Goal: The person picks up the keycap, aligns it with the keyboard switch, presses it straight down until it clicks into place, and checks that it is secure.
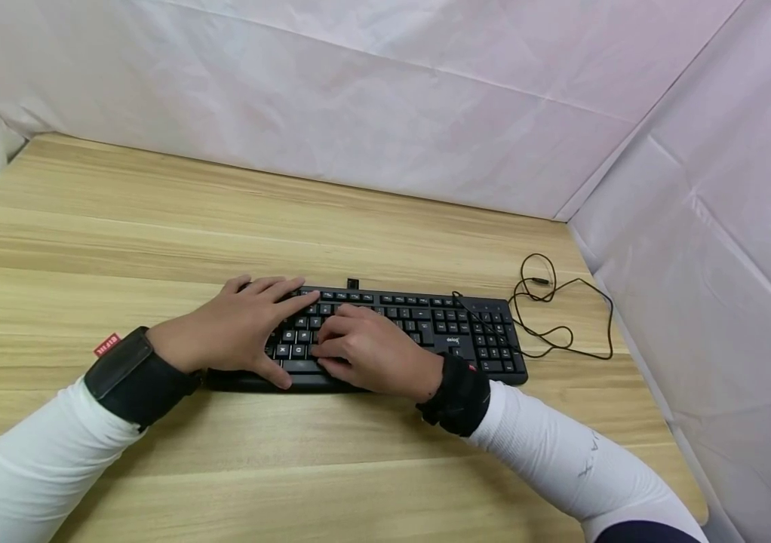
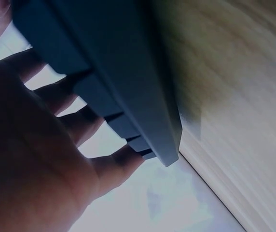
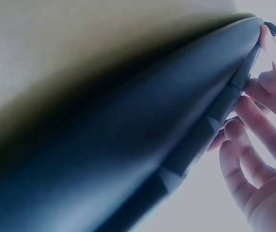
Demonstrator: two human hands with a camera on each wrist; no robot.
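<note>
A black full-size computer keyboard [image 1: 456, 345] lies flat on the wooden table. My left hand [image 1: 239, 324] is spread over its left end, with fingers across the key rows and the thumb near the front edge. In the left wrist view the left fingers [image 2: 123, 164] reach the key tops. Just right of it, my right hand [image 1: 372, 351] rests over the middle-left keys, fingers bent and tips down among the keys. The right wrist view shows the right fingers [image 3: 258, 113] loosely curved beside the keys, with nothing visible held. The keys beneath both palms are hidden.
A thin black cable [image 1: 582, 353] lies loosely coiled right of the keyboard, partly across its right keys. A small black square piece [image 1: 353, 283] sits at the keyboard's back edge. White cloth [image 1: 358, 105] hangs behind the wooden table [image 1: 256, 475] and along its right side.
</note>
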